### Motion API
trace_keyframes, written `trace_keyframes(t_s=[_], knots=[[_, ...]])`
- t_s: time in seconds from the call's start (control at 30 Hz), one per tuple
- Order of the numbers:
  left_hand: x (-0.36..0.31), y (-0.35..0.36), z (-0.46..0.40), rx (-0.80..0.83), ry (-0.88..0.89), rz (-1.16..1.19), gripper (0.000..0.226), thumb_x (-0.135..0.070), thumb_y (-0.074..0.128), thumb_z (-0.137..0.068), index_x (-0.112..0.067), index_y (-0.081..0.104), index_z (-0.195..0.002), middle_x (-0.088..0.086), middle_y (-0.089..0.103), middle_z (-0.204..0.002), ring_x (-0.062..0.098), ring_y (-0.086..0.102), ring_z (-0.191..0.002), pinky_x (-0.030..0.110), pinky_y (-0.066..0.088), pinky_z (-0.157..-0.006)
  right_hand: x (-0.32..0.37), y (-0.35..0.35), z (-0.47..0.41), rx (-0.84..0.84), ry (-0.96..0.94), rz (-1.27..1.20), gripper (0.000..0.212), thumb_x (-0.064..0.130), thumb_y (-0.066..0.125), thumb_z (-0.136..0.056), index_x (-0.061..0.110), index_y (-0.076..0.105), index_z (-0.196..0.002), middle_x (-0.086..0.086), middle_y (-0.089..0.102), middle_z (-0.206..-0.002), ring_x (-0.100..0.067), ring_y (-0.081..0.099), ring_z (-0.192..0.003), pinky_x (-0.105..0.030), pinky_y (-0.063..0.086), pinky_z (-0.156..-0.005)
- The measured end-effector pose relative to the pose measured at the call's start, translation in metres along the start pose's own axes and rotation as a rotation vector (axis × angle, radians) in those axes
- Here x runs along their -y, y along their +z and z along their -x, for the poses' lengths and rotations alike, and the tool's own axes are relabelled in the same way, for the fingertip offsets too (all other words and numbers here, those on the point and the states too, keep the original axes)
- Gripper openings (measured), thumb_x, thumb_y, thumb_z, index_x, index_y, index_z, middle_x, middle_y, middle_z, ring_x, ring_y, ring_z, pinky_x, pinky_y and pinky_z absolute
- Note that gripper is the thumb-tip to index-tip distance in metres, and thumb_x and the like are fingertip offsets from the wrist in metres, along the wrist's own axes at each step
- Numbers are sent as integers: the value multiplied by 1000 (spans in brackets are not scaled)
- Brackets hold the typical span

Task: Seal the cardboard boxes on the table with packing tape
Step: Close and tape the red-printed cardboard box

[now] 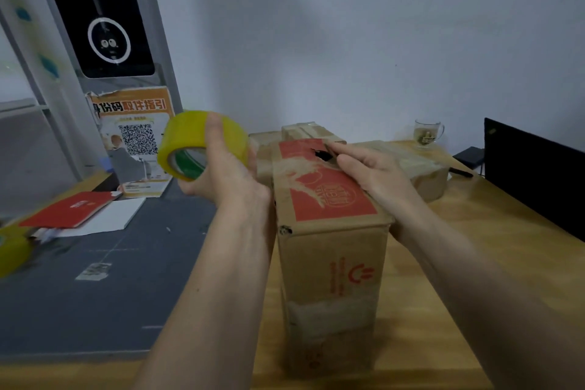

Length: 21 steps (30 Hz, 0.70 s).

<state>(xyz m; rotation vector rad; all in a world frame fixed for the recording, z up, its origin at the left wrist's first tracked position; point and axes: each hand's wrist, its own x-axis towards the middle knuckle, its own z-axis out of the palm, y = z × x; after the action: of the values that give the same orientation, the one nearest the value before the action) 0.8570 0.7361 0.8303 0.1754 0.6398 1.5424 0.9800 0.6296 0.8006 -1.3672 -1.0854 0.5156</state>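
A roll of yellow tape [202, 144] is held in the left hand [221, 168], fingers curled round it, raised just left of the tall cardboard box [332, 263]. The box stands on the wooden table [474, 247]. The right hand [373, 168] is laid flat on the box top, fingers straight. More boxes [424, 168] are seen behind.

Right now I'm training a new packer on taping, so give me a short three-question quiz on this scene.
1. True or false: the left hand holds the yellow tape roll.
2. Where does the right hand rest?
A. on the mug
B. on the box top
C. on the red booklet
3. Fill in: the box top's label is ___.

Key: 1 true; 2 B; 3 red
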Motion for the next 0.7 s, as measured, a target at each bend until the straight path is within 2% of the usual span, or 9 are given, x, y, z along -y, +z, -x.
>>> trace_keyframes(t_s=[0.07, 0.13, 0.17, 0.23, 0.33, 0.43, 0.53, 0.63, 0.7], knots=[[2, 1, 3, 44, -32, -12, 93, -31, 89, -69, -19, 31, -140, 6, 53, -128, 29, 67, -101, 37, 63, -64, 0, -3, 0, 30, 3, 88, 33, 35, 45, -101, 32, 60, -131, 23, 60, -122, 7, 62, -99, -10, 49, -76], [6, 0, 2, 84, -101, -29, 87, -35, 88, -70, -17, 37, -138, 8, 56, -127, 29, 69, -99, 34, 62, -64, 0, -4, 2, 51, 26, 128, 35, 43, 43, -101, 36, 59, -130, 19, 56, -134, -1, 55, -117, -16, 43, -95], [7, 0, 2, 107, -143, -30, 84, -38, 88, -70, -16, 41, -136, 8, 58, -127, 29, 71, -97, 31, 61, -63, 0, -5, 3, 62, 29, 170, 36, 45, 41, -101, 36, 59, -131, 17, 54, -136, -4, 53, -121, -15, 39, -97], [8, -2, 4, 153, -209, -36, 82, -40, 86, -71, -17, 42, -137, 9, 57, -128, 29, 72, -95, 28, 58, -58, 1, -8, 4, 107, 26, 281, 39, 48, 37, -101, 37, 54, -135, 18, 49, -140, -4, 48, -126, -10, 35, -96], [11, -1, 6, 165, -225, -45, 86, -39, 87, -71, -19, 39, -139, 10, 56, -129, 31, 72, -94, 29, 58, -58, 3, -16, 4, 184, 11, 433, 44, 49, 30, -102, 39, 44, -142, 30, 37, -140, 13, 32, -122, 0, 23, -91], [13, 1, 8, 155, -161, -63, 86, -34, 88, -70, -18, 38, -138, 10, 56, -125, 31, 72, -90, 34, 62, -66, 7, -22, 0, 252, -9, 633, 48, 49, 25, -103, 35, 36, -147, 26, 28, -150, 14, 22, -128, -9, 14, -99], [12, 2, 7, 182, -109, -82, 88, -33, 88, -71, -17, 36, -141, 9, 55, -127, 28, 69, -95, 31, 61, -62, 11, -22, -3, 326, -32, 730, 52, 50, 21, -102, 34, 26, -151, 22, 17, -157, 8, 14, -139, -11, 7, -103], [12, 1, 3, 202, -93, -98, 91, -34, 88, -71, -19, 34, -143, 10, 54, -129, 28, 68, -98, 29, 59, -59, 13, -23, -3, 398, -52, 743, 52, 51, 19, -100, 39, 23, -151, 27, 13, -156, 20, 9, -127, -3, 4, -98], [15, 0, 0, 214, -79, -97, 95, -32, 87, -72, -23, 28, -145, 9, 50, -132, 31, 67, -105, 32, 61, -62, 16, -24, -7, 430, -51, 815, 53, 52, 18, -100, 39, 24, -150, 27, 15, -156, 19, 10, -126, -8, 4, -101]])
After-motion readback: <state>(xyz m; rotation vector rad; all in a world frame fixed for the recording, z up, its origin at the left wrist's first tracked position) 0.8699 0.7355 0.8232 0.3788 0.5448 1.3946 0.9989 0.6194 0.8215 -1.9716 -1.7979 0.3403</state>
